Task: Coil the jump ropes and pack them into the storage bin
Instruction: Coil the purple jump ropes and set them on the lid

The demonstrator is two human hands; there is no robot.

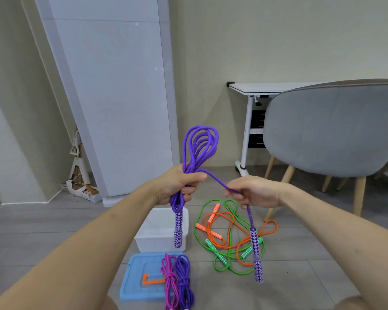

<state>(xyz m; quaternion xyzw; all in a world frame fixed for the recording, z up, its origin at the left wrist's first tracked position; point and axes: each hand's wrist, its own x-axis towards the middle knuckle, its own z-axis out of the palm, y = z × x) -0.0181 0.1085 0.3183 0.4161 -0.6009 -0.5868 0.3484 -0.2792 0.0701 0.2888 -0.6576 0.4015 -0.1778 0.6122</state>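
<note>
Soft, even indoor light; faint shadows; wide-angle bending at edges.

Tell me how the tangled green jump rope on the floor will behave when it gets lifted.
The green jump rope probably hangs limp, since it lies in loose curves. It loops through the orange rope, so that may drag along. Its handles would likely dangle and swing.
</note>
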